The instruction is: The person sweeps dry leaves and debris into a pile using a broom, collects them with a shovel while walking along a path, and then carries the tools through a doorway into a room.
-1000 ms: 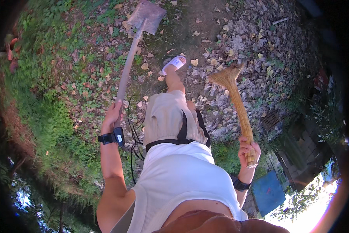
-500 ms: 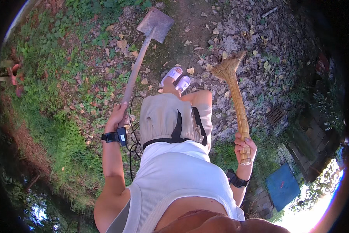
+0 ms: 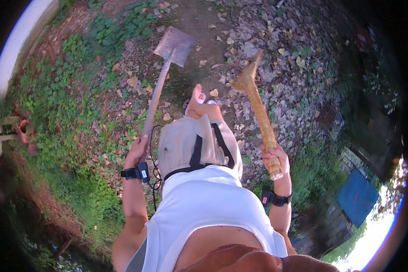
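Note:
A shovel (image 3: 155, 98) with a flat, squarish, rusty blade and a long wooden handle slants up and away on the left. My left hand (image 3: 137, 149) is closed around the lower end of its handle. On the right, my right hand (image 3: 276, 157) grips a hand broom (image 3: 259, 109) of bound yellow straw near its handle end. The broom's flared bristles point away from me, above the leafy ground. Both tools are apart from each other, one on each side of my legs.
Dry leaves (image 3: 285, 104) cover the ground on the right; green plants (image 3: 77, 109) grow on the left. A bare dirt path (image 3: 204, 41) runs ahead. A metal grate (image 3: 327, 116) and a blue panel (image 3: 358, 196) lie to the right. A black cable (image 3: 152, 136) hangs beside my left hip.
My feet have shifted in a step along the path. The broom has swung left and a little farther away in my right hand; the shovel blade sits slightly lower and more to the left.

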Available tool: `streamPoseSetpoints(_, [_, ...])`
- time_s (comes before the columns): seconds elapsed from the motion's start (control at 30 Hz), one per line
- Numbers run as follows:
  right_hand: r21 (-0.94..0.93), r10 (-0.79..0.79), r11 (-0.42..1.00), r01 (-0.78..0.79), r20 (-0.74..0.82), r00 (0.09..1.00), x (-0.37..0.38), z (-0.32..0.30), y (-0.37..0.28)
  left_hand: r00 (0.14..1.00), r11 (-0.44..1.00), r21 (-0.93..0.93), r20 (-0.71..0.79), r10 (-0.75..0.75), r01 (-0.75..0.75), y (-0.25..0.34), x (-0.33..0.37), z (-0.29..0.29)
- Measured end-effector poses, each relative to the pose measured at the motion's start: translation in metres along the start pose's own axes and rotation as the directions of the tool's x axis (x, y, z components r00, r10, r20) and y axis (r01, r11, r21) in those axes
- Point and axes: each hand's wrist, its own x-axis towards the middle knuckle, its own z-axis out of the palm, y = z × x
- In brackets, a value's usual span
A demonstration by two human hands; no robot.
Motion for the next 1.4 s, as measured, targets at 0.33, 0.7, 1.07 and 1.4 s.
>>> streamPoseSetpoints(0.33, [-0.711,-0.299,0.682,0.17,-0.059,0.952,0.014,-0.05,0.008,0.999,0.999,0.042,-0.042,0.034,-0.033,0.017,-0.027,0.014])
streamPoseSetpoints(0.7, [-0.202,-0.294,0.943,0.265,-0.13,0.947,0.056,-0.091,0.004,0.99,0.932,0.342,-0.029,0.139,-0.121,0.049,-0.06,0.044])
streamPoseSetpoints(1.07, [0.117,-0.087,0.99,0.079,0.072,0.994,0.042,-0.166,-0.01,0.965,0.843,0.484,0.221,0.141,-0.233,0.079,-0.091,0.143])
streamPoseSetpoints(1.4, [-0.371,-0.321,0.89,0.263,-0.102,0.942,-0.017,-0.157,-0.01,0.947,0.815,0.511,0.291,0.136,-0.274,0.118,-0.073,0.162])
